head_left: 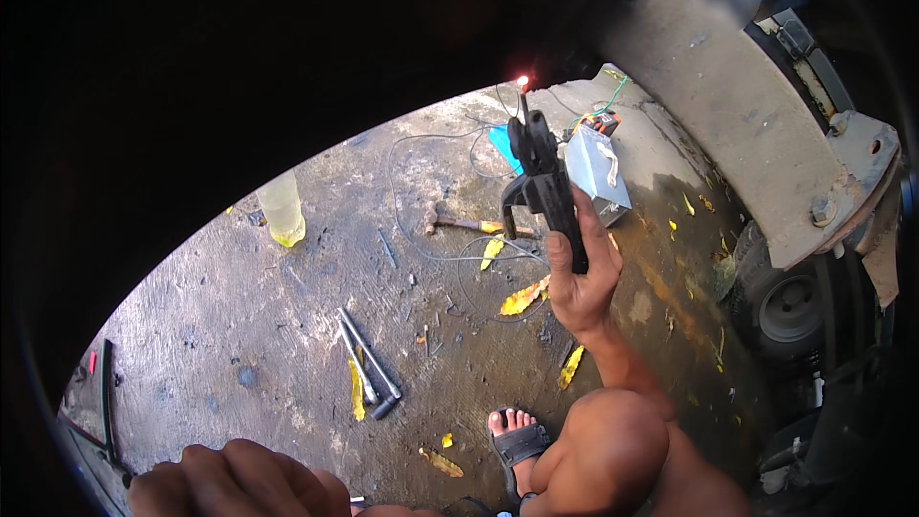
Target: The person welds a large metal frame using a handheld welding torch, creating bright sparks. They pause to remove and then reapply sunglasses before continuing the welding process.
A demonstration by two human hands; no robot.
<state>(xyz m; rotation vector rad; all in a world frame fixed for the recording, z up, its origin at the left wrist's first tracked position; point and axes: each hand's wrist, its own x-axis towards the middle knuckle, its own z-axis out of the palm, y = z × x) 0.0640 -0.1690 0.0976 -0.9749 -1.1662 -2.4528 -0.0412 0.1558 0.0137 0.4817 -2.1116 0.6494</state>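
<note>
My right hand (586, 282) is closed around a black electrode holder (548, 196), raised in front of me and pointing away. A short rod (524, 105) sticks up from its jaws, and its tip glows red-white beside a dark mass that fills the upper left. At the lower left edge, my left hand (235, 483) shows its knuckles with the fingers curled. Whether anything is inside that fist is hidden. Beyond the holder, on the concrete floor, lies a hammer (464, 223).
Two metal wrenches (369, 364) lie on the floor among yellow leaves. A clear plastic container (280, 211) is at the left. Behind the holder are a grey metal box (601, 168) and thin cables. A thick metal beam (718, 67) and a wheel (790, 304) occupy the right.
</note>
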